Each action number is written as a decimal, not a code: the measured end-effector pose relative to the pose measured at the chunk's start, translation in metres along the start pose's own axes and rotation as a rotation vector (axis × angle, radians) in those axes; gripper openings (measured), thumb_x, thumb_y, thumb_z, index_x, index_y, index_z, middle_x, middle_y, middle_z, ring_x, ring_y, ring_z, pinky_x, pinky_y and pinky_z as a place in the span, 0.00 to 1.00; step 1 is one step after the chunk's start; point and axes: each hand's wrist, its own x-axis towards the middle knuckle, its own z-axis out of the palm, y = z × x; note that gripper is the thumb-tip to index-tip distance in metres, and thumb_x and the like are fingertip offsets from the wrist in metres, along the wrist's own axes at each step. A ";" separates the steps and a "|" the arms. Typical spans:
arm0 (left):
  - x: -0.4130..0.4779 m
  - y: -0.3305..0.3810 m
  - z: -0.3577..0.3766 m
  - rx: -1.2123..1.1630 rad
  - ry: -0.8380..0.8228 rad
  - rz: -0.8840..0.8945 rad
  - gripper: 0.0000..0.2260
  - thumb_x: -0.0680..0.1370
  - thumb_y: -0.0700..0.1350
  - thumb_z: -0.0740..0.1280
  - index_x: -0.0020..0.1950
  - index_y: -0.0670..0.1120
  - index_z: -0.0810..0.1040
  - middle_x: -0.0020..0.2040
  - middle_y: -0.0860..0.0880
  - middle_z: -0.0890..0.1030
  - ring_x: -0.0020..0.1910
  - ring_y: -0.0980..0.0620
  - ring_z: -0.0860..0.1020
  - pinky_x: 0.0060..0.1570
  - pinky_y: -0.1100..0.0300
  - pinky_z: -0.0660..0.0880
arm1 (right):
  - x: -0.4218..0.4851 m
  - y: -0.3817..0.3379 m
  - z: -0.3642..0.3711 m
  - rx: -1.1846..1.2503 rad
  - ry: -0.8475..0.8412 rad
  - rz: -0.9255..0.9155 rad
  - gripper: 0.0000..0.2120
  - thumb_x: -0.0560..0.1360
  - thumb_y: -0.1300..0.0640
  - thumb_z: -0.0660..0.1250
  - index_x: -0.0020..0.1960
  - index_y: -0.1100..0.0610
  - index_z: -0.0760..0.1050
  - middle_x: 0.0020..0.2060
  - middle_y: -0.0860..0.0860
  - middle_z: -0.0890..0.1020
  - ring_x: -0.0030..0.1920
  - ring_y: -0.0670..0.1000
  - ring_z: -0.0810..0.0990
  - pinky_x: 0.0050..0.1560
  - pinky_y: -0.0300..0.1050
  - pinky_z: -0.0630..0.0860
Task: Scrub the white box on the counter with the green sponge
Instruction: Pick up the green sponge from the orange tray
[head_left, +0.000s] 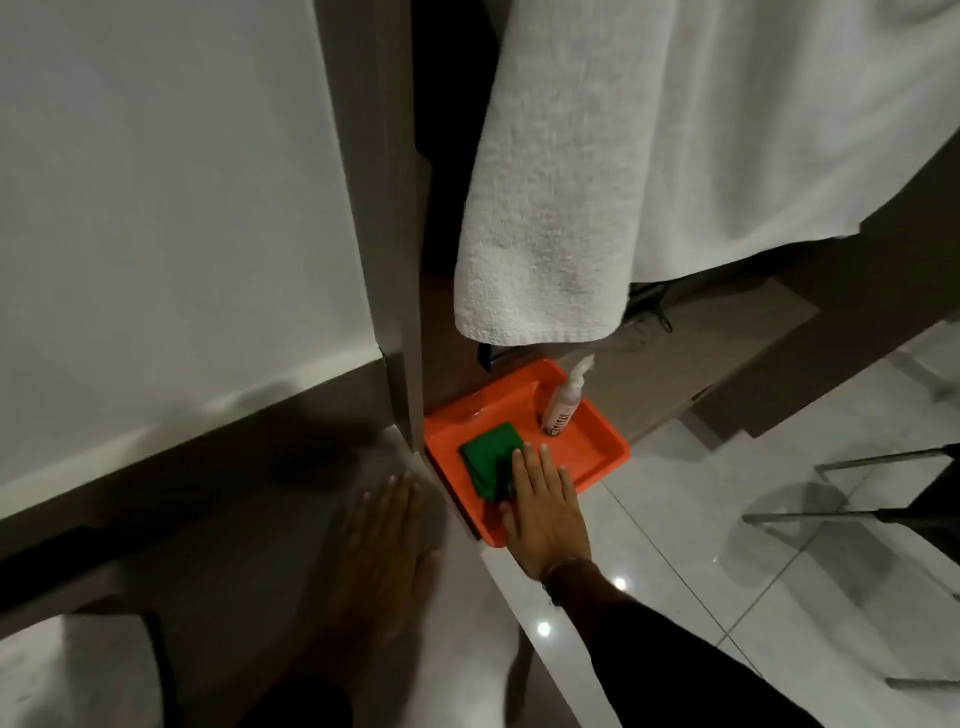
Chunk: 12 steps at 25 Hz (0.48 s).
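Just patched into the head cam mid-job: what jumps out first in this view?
The bright orange tray at lower centre stands out, with the green sponge in it and a small white pump bottle upright at its far side. The right hand lies open over the sponge's near edge; the left hand rests flat on the counter. A big white towel hangs above.

White towel overhangs the orange tray's far end; near side open.

right hand reaching, fingers flat; left hand spread
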 end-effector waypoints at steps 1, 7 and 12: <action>0.010 -0.002 0.013 0.004 -0.046 -0.024 0.34 0.83 0.60 0.55 0.83 0.41 0.56 0.83 0.38 0.59 0.81 0.36 0.62 0.77 0.35 0.63 | 0.021 0.005 0.011 0.001 -0.034 -0.027 0.35 0.79 0.44 0.54 0.81 0.57 0.49 0.81 0.57 0.53 0.81 0.59 0.49 0.79 0.60 0.47; 0.022 -0.008 0.051 -0.021 -0.068 -0.094 0.35 0.83 0.63 0.47 0.84 0.43 0.50 0.85 0.42 0.52 0.84 0.41 0.54 0.81 0.38 0.56 | 0.085 0.014 0.060 -0.130 -0.290 -0.110 0.48 0.72 0.39 0.62 0.81 0.60 0.44 0.81 0.60 0.46 0.81 0.60 0.43 0.79 0.58 0.44; 0.022 -0.009 0.048 -0.013 -0.078 -0.106 0.35 0.83 0.63 0.48 0.84 0.42 0.52 0.85 0.41 0.54 0.83 0.41 0.57 0.79 0.38 0.59 | 0.094 0.009 0.076 -0.113 -0.242 -0.045 0.28 0.83 0.57 0.47 0.81 0.62 0.46 0.81 0.61 0.52 0.80 0.60 0.48 0.79 0.57 0.51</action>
